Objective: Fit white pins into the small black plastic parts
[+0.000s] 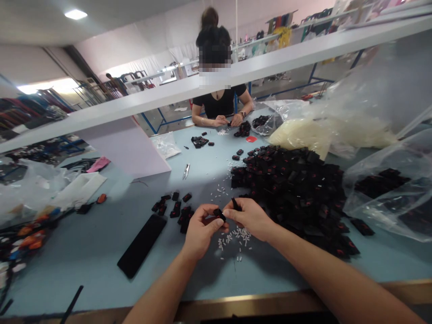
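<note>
Head view: left hand holds black clip, pointing right.

Workshop hall: white walls, flush ceiling light, bright window far left, garment racks beneath it, long white shelf above pale blue tabletop, blue metal table legs on grey floor.
</note>
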{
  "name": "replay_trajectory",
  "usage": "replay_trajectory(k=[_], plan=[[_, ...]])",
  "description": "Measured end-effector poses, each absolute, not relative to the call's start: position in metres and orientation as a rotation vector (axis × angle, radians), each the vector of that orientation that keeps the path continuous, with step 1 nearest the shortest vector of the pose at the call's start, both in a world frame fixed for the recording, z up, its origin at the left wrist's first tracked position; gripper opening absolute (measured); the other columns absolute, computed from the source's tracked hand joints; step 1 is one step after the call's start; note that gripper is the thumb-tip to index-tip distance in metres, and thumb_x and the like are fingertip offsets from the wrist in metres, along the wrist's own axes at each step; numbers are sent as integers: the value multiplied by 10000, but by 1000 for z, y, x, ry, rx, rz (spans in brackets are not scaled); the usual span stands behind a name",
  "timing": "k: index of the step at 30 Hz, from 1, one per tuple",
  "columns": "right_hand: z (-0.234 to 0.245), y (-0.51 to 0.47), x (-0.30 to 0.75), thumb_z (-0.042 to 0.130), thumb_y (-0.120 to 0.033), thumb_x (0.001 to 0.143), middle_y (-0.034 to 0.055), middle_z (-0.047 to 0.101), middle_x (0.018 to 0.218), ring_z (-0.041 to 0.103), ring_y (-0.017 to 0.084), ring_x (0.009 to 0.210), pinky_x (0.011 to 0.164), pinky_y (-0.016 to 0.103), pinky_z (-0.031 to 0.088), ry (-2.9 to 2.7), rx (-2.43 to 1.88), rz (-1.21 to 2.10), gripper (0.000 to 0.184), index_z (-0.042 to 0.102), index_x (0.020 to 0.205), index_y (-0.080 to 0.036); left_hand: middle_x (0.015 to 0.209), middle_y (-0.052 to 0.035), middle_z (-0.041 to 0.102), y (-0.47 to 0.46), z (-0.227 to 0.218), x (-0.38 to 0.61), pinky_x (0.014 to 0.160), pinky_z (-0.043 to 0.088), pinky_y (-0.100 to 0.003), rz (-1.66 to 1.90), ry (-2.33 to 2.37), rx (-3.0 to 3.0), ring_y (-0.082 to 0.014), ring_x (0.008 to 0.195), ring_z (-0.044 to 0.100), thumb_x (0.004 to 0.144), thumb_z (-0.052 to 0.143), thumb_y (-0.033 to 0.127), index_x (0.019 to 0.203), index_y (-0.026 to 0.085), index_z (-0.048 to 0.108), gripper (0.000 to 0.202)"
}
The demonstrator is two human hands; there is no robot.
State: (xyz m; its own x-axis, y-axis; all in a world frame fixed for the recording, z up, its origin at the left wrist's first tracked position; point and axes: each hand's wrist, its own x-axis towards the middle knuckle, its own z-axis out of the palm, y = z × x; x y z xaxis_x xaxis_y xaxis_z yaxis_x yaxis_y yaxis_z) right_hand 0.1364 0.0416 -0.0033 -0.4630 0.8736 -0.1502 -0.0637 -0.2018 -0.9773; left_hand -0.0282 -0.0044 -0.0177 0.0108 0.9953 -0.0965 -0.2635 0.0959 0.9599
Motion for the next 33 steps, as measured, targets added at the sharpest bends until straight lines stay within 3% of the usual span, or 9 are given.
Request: replay_trajectory(k=[10,17,21,27,33], plan=[[-2,41,137,672,-374,741,-7,558,600,441,117,563,527,247,336,-1489,-1017,1611,222,640,701,-157,791,17,641,-6,-16,-28,612,589,-337,1246,1145,1034,-188,669,696,684,781,224,953,196,582,336],[-4,39,135,780,-493,619,-42,513,510,357,81,451,441,229,236,-1244,-955,1897,389,597,697,-158,767,13,661,-6,-15,-27,588,587,-336,1249,1156,1015,-193,644,695,663,792,220,932,196,604,329],[-10,39,133,818,-500,577,-33,538,503,396,82,442,448,227,238,-1108,-849,2011,438,578,703,-157,760,14,666,-7,-15,-25,570,585,-330,1239,1109,999,-186,629,689,677,786,215,933,199,611,310],[-13,40,133,830,-488,569,-28,555,511,430,85,440,439,221,229,-1088,-805,2043,442,577,709,-155,774,17,668,-8,-17,-24,565,580,-329,1253,1064,971,-188,629,692,683,782,210,943,208,605,315],[-9,41,136,824,-482,582,-57,514,488,357,60,419,418,213,213,-1210,-901,1952,424,591,704,-150,785,19,667,-8,-16,-24,558,582,-330,1252,1086,970,-184,624,691,672,786,212,935,209,607,318]])
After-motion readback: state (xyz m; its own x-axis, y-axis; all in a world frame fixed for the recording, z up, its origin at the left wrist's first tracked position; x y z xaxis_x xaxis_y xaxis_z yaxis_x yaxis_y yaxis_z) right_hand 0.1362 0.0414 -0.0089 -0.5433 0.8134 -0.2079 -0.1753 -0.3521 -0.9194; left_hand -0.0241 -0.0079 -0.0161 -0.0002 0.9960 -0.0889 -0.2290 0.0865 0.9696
